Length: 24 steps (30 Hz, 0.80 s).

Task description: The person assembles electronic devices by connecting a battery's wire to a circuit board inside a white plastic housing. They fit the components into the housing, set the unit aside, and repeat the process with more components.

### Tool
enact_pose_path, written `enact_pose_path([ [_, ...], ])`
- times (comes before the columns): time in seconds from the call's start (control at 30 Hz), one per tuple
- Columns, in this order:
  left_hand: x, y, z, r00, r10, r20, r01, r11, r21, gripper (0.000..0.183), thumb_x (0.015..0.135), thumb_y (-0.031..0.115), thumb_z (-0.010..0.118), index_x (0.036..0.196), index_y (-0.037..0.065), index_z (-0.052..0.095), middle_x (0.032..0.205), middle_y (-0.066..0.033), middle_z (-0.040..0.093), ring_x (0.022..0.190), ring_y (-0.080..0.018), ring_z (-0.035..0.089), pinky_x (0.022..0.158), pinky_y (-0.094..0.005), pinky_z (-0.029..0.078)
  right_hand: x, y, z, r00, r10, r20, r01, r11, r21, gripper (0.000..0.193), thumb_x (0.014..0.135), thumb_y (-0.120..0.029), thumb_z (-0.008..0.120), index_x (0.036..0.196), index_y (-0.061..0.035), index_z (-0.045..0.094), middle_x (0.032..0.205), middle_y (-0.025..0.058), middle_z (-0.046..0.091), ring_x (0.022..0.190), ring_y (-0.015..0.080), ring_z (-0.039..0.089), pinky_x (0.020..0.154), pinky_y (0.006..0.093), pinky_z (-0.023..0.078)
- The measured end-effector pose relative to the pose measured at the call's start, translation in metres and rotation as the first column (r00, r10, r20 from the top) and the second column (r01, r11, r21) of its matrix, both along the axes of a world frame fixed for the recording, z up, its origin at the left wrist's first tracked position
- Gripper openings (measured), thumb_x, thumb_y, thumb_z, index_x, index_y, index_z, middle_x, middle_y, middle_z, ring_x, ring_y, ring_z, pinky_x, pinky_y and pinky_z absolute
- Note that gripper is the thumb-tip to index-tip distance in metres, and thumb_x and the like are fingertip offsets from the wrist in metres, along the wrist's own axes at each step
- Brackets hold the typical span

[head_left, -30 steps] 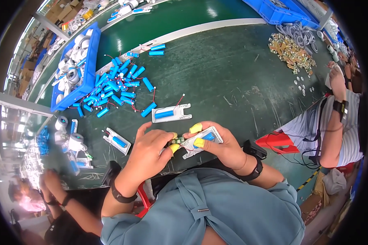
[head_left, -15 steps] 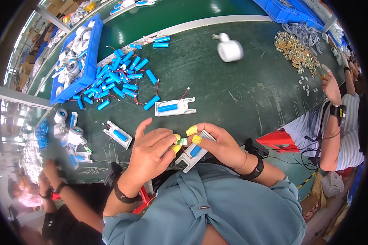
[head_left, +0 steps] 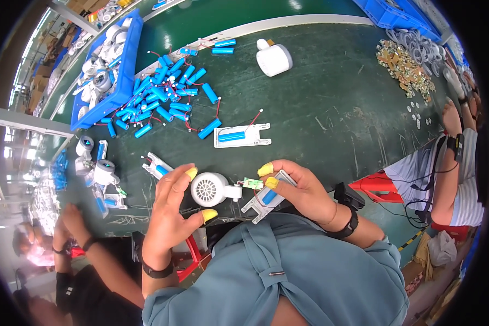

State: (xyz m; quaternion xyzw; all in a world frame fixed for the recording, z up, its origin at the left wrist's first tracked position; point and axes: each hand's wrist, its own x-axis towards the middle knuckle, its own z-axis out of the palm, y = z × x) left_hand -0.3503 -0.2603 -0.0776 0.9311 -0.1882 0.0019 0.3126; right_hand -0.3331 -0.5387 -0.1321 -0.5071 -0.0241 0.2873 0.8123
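Observation:
My left hand is spread, thumb and fingers apart, with yellow finger covers on its tips. Between these tips sits a white round fan head with a slotted grille and a short neck. Beside the neck is a small green circuit board, close to my right fingertips. My right hand, also with yellow finger covers, grips a white handle shell holding a blue battery. Whether the right fingertips also pinch the board is hard to see.
Another handle shell with battery lies ahead, and one more beyond my left hand. Loose blue batteries pile near a blue bin. A second white fan head stands far off. Circuit boards heap at right; co-workers' arms flank me.
My left hand has let go of the green board and spread out to the left, revealing the near fan head. The far fan head, blurred before, has moved left and now looks sharp.

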Motion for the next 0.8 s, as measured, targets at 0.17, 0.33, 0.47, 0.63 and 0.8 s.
enact_pose_path([
  [0.17, -0.009, 0.007, -0.022, 0.998, -0.006, -0.063, 0.002, 0.999, -0.052, 0.099, 0.057, -0.001, 0.084, 0.144, 0.008, 0.037, 0.138, -0.0172, 0.050, 0.125, -0.0339, 0.050, 0.105, -0.0411, 0.041, 0.000, -0.002, 0.002, 0.999, 0.012, 0.038, -0.010, 0.999, -0.040, 0.025, 0.096, -0.002, 0.052, 0.121, -0.0025, 0.055, 0.106, 0.0026, 0.060, 0.100, 0.0095, 0.057, 0.088, 0.0259, 0.047],
  [0.33, -0.005, 0.000, -0.034, 1.000, 0.022, -0.020, -0.024, 0.994, -0.109, 0.095, 0.061, 0.007, 0.086, 0.142, 0.004, 0.037, 0.130, -0.0122, 0.058, 0.121, -0.0369, 0.048, 0.103, -0.0433, 0.039, -0.001, -0.001, -0.001, 0.999, 0.005, 0.034, -0.004, 0.999, -0.038, 0.027, 0.096, 0.000, 0.052, 0.122, -0.0026, 0.055, 0.108, 0.0030, 0.060, 0.101, 0.0095, 0.057, 0.089, 0.0257, 0.047],
  [0.47, -0.002, -0.003, -0.036, 0.999, 0.037, -0.035, -0.041, 0.992, -0.116, 0.093, 0.062, 0.004, 0.082, 0.142, 0.004, 0.035, 0.128, -0.0123, 0.060, 0.121, -0.0375, 0.049, 0.104, -0.0445, 0.037, -0.003, -0.002, -0.001, 0.997, 0.008, 0.072, -0.003, 0.998, -0.069, 0.027, 0.096, 0.000, 0.052, 0.123, -0.0029, 0.054, 0.111, 0.0034, 0.060, 0.103, 0.0099, 0.057, 0.090, 0.0262, 0.047],
  [0.63, 0.002, -0.006, -0.031, 1.000, 0.001, 0.014, 0.000, 0.996, -0.092, 0.091, 0.062, 0.001, 0.077, 0.142, 0.005, 0.035, 0.128, -0.0126, 0.060, 0.122, -0.0386, 0.051, 0.108, -0.0457, 0.034, -0.004, -0.003, -0.003, 0.995, 0.023, 0.100, -0.014, 0.996, -0.090, 0.029, 0.096, 0.000, 0.052, 0.124, -0.0031, 0.054, 0.114, 0.0040, 0.060, 0.104, 0.0098, 0.057, 0.091, 0.0265, 0.047],
  [0.8, 0.005, -0.010, -0.033, 0.990, 0.012, -0.139, -0.054, 0.950, -0.307, 0.092, 0.064, -0.006, 0.077, 0.144, 0.006, 0.034, 0.130, -0.0162, 0.056, 0.118, -0.0247, 0.057, 0.100, -0.0361, 0.044, -0.005, -0.002, -0.006, 0.985, -0.001, 0.171, 0.017, 0.995, -0.095, 0.028, 0.095, -0.002, 0.053, 0.123, -0.0022, 0.053, 0.114, 0.0055, 0.061, 0.102, 0.0094, 0.058, 0.089, 0.0269, 0.048],
])
